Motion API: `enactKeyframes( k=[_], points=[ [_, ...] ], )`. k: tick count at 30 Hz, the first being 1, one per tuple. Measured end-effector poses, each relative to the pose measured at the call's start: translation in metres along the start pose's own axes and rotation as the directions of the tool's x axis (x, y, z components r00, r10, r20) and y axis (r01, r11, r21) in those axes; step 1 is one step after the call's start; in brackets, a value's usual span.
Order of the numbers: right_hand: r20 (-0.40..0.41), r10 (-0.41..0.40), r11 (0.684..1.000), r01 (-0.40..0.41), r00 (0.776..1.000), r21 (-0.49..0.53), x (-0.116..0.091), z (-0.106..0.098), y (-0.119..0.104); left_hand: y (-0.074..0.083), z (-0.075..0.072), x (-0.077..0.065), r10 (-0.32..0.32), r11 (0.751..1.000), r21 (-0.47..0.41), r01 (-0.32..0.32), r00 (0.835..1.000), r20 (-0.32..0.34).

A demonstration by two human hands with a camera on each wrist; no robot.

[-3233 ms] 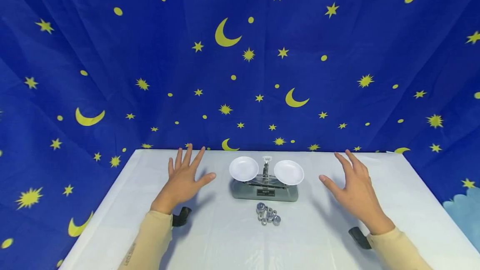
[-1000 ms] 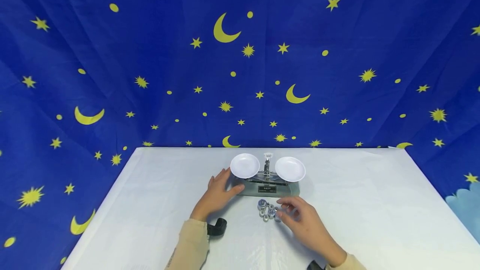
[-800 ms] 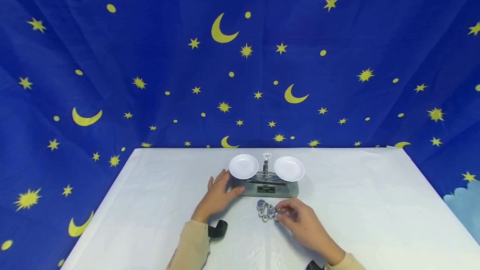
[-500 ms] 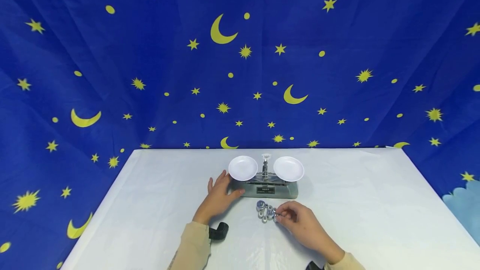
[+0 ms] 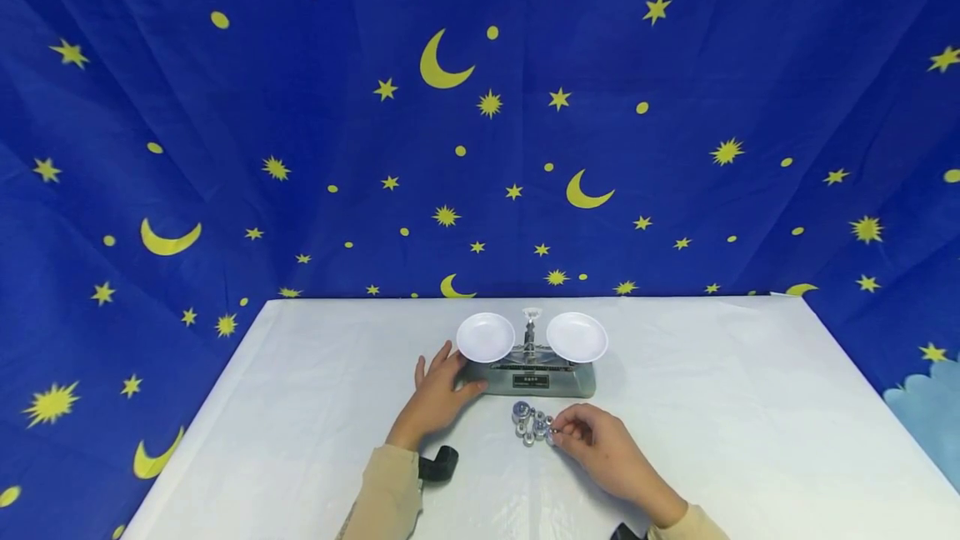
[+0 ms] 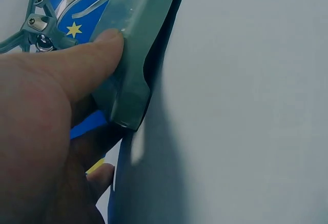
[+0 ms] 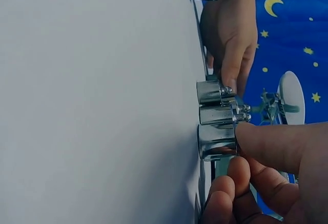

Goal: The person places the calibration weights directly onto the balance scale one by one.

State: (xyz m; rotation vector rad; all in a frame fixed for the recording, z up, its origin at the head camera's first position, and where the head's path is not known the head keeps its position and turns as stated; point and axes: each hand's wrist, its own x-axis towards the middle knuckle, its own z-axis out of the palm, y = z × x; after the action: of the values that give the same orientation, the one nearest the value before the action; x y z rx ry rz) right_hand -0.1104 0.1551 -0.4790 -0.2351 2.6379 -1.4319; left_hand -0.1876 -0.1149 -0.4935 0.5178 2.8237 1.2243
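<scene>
A grey balance scale (image 5: 572, 383) with two white pans stands near the back of the table. My left hand (image 5: 430, 403) holds the left end of its base. In the left wrist view the thumb (image 6: 95, 60) lies on the base's front face, with other fingers behind the end. In front of the scale sits a cluster of shiny metal weights (image 5: 521, 412) of different sizes. At the cluster's right side my right hand (image 5: 611, 450) pinches the top of one metal weight (image 7: 217, 142) between thumb and fingers. That weight still stands on the table, among the others.
A white sheet covers the table (image 5: 720, 407). Behind it hangs a blue curtain (image 5: 337, 107) with yellow stars and moons. The pans, left (image 5: 486, 338) and right (image 5: 577, 338), overhang the base. A black wrist device (image 5: 439, 464) sits at my left sleeve.
Both hands were spread apart over the table; the left has moved right to the scale's base, the right leftward to the weights. Its fingers have closed on one weight. The scale stays put.
</scene>
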Motion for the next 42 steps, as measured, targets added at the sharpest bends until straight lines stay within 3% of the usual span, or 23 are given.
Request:
enactKeyframes(
  k=[15, 30, 37, 42],
  points=[
    [-0.034, 0.009, 1.000, -0.008, 0.999, 0.024, -0.002, 0.000, -0.002, 0.002, 0.001, -0.001, 0.006, 1.000, 0.012, -0.006, 1.000, 0.001],
    [-0.101, -0.093, 0.996, 0.091, 0.991, -0.022, -0.006, -0.008, -0.011, 0.001, 0.002, -0.001, 0.008, 0.999, 0.037, -0.007, 1.000, -0.006],
    [-0.150, -0.173, 0.985, 0.172, 0.973, -0.017, -0.005, -0.014, -0.017, -0.001, 0.003, -0.001, 0.023, 0.999, 0.036, -0.022, 1.000, -0.016],
    [-0.192, -0.173, 0.985, 0.173, 0.966, -0.017, -0.002, -0.019, -0.022, -0.002, 0.004, -0.001, 0.025, 0.999, 0.028, -0.024, 1.000, -0.019]
  ],
)
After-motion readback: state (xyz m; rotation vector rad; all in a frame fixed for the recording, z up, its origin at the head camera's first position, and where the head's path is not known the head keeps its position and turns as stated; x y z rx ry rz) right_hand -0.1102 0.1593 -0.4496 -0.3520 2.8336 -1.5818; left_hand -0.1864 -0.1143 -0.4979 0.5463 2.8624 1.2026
